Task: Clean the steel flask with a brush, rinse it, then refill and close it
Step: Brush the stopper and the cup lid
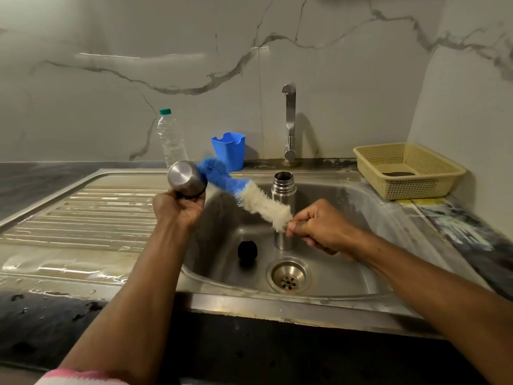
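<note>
A ribbed steel drainboard [83,215] lies at left. The left hand [177,208] curls its fingers round a smooth steel cap [186,179], the bristly blue-and-white brush [247,194] entering it. The right hand [319,226] grips the brush's handle end. The open cylindrical steel flask [283,187] stands upright in the sink [361,207], near the drain [288,275].

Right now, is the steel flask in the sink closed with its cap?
No, the steel flask stands open in the sink; the left hand holds its steel cap.
</note>
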